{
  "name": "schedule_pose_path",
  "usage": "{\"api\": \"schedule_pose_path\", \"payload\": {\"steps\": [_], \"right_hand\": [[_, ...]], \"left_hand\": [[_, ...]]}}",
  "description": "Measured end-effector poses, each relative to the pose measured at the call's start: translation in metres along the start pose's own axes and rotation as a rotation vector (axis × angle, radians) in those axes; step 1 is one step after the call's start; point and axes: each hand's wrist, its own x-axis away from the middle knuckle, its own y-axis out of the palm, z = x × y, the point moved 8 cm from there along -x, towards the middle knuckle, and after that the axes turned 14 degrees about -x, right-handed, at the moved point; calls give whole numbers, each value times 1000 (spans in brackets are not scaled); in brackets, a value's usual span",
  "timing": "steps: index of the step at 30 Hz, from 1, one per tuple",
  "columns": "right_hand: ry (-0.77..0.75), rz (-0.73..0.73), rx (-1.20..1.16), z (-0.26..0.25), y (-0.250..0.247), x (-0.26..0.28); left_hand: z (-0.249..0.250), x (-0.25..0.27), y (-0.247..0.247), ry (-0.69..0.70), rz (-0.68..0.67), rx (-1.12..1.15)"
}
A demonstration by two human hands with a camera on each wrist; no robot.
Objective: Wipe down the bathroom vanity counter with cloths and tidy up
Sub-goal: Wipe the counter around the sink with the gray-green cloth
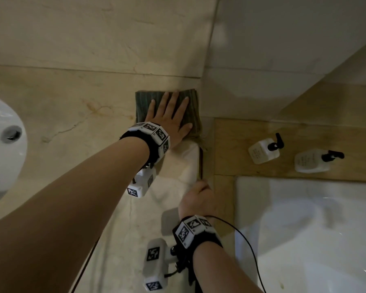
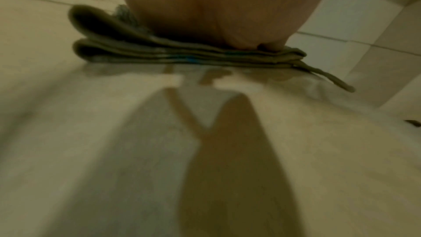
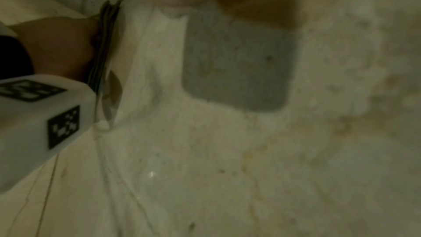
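Beige marble fills most of the head view: a veined worktop (image 1: pixel 68 115) runs from the left edge to the centre of the frame, meeting a stone wall along the top. At upper centre, the left hand (image 1: pixel 169 117) lies flat on a folded green striped cloth (image 1: pixel 142 104), fingers (image 1: pixel 172 102) straight and spread, palm pressing the cloth onto the worktop in the corner where the walls meet. The left wrist view shows the same cloth (image 2: pixel 182 55) folded in several layers under the hand, a loose corner trailing to the right.

Lower centre in the head view, the right hand (image 1: pixel 199 199) sits at the worktop's right edge, its fingers curled downward and hidden from the camera; whether they grasp anything cannot be told. In the right wrist view the hand is only a blurred shape at the top of the frame above the marble.

Both wrists carry black bands with white marker blocks. A white basin (image 1: pixel 2 144) with a metal drain shows at the left edge. Right of the worktop, two white pump bottles (image 1: pixel 264 151) stand on a tan ledge above a white bathtub (image 1: pixel 304 229) in the lower right.
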Motion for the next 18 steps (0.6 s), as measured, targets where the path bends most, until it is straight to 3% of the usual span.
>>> {"api": "schedule_pose_path", "payload": {"steps": [5,10,18], "right_hand": [[77,23,-14,6,1,-1],[68,0,3,6,2,-1],[43,-14,-15,7,6,-2]], "left_hand": [[4,23,11,34,7,-16],[9,42,15,58,62,-48],[9,37,17,61,30,-53]]}}
